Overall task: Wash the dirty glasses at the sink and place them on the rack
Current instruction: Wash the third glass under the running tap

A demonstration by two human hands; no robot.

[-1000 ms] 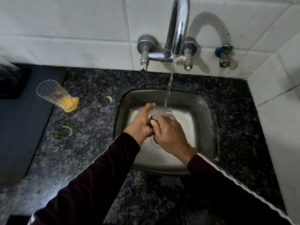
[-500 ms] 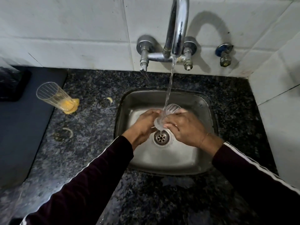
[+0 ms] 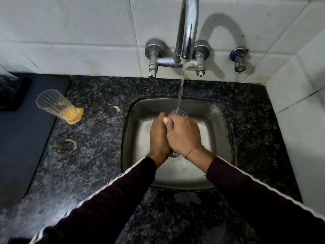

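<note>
Over the steel sink (image 3: pixel 221 120), my left hand (image 3: pixel 159 136) and my right hand (image 3: pixel 182 134) are wrapped together around a clear glass (image 3: pixel 180 113). Only the glass's rim shows above my fingers, right under the running stream from the tap (image 3: pixel 187 32). A second, dirty glass (image 3: pixel 56 106) with yellow residue at its bottom stands on the dark granite counter (image 3: pixel 91 155) to the left, in a small yellow puddle.
A dark mat (image 3: pixel 22 138) covers the counter at far left, with a black object (image 3: pixel 12 92) at its back edge. Yellow ring stains (image 3: pixel 70 145) mark the granite. A small valve (image 3: pixel 240 59) sticks out of the tiled wall at right.
My hands have closed together over the glass and turned it more upright under the stream; half a second ago they were apart with the glass tilted between them.
</note>
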